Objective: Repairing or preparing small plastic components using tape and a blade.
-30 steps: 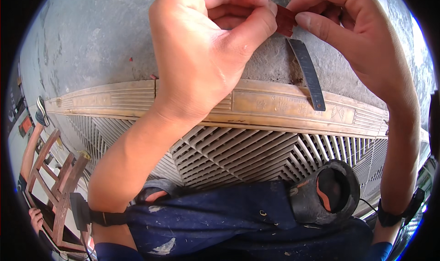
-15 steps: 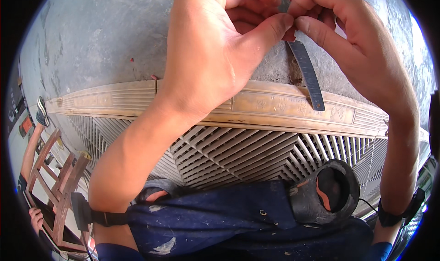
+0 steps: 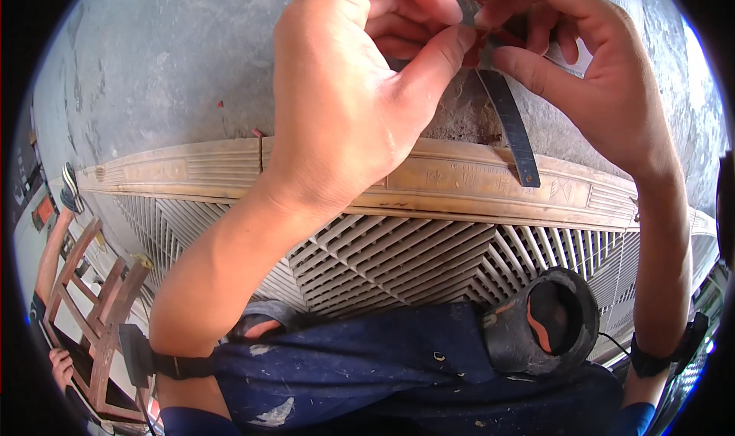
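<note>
My left hand [image 3: 337,91] is raised at the top middle, its thumb and forefinger pinched on a small red piece [image 3: 475,52] that the fingertips partly hide. Just right of it is my right hand [image 3: 609,84], with thumb and fingers apart around the piece and nothing plainly gripped. Below the hands lies a flat dark strip [image 3: 513,130] with a small hole near its lower end. It reaches from the grey surface over the tan moulded edge [image 3: 429,172].
The slatted grey panel [image 3: 383,260] drops below the tan edge. My dark blue trousers [image 3: 344,359] and a black cup-like object [image 3: 547,321] are close in front. On the left stand a brown wooden chair [image 3: 96,306] and another person's hand [image 3: 61,367]. A red scrap [image 3: 220,104] lies on the grey surface [image 3: 176,61].
My right fingers have opened and drawn away from the left fingertips. The left hand has shifted slightly left, still pinching the red piece. The strip has barely moved.
</note>
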{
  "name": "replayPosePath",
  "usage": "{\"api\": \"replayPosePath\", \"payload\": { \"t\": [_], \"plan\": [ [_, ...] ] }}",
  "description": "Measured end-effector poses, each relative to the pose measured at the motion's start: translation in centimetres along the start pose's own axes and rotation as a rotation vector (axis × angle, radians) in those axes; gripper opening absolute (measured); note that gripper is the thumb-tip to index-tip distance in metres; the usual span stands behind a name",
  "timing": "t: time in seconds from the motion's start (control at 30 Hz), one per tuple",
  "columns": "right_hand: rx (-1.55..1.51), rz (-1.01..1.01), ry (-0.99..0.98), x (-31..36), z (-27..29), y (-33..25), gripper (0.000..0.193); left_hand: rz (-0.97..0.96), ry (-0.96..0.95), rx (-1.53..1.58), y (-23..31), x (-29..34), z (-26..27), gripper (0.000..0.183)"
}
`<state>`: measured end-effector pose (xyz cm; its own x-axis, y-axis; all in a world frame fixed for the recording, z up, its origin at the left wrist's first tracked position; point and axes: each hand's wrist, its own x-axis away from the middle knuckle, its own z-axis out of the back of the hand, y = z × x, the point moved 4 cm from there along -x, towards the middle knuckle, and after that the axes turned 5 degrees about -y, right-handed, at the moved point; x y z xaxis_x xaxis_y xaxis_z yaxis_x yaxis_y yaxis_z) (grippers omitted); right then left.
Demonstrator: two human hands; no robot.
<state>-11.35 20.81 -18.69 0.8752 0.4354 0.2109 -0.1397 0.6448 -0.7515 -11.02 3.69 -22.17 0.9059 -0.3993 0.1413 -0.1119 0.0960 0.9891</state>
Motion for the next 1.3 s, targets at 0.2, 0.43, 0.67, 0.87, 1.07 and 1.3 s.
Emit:
{"api": "replayPosePath", "payload": {
  "t": [0.2, 0.43, 0.67, 0.87, 1.07, 1.3],
  "plan": [
    [-0.096, 0.115, 0.030, 0.3, 0.5, 0.8, 0.046, -0.020, 0.033, -0.014, 0.0, 0.0, 0.0, 0.012],
    [0.017, 0.124, 0.072, 1.1, 0.5, 1.1, 0.037, -0.413, 0.014, -0.639, 1.2, 0.0, 0.8, 0.011],
    [0.221, -0.055, 0.103, 5.8, -2.0, -0.5, 0.023, -0.567, 0.038, -0.871, 0.7, 0.3, 2.5, 0.023],
    [0.149, -0.170, 0.095, 6.2, -2.3, -0.2, 0.019, -0.608, -0.051, -0.940, 0.9, 0.6, 1.5, 0.030],
    [-0.018, -0.304, 0.002, 6.5, -1.4, -0.6, 0.015, -0.795, -0.031, -0.840, 2.3, -0.4, 0.6, 0.023],
    [0.063, -0.206, -0.021, 7.1, -1.9, -0.3, 0.014, -1.104, 0.031, -0.847, -2.2, -0.4, 1.3, 0.022]
  ]
}}
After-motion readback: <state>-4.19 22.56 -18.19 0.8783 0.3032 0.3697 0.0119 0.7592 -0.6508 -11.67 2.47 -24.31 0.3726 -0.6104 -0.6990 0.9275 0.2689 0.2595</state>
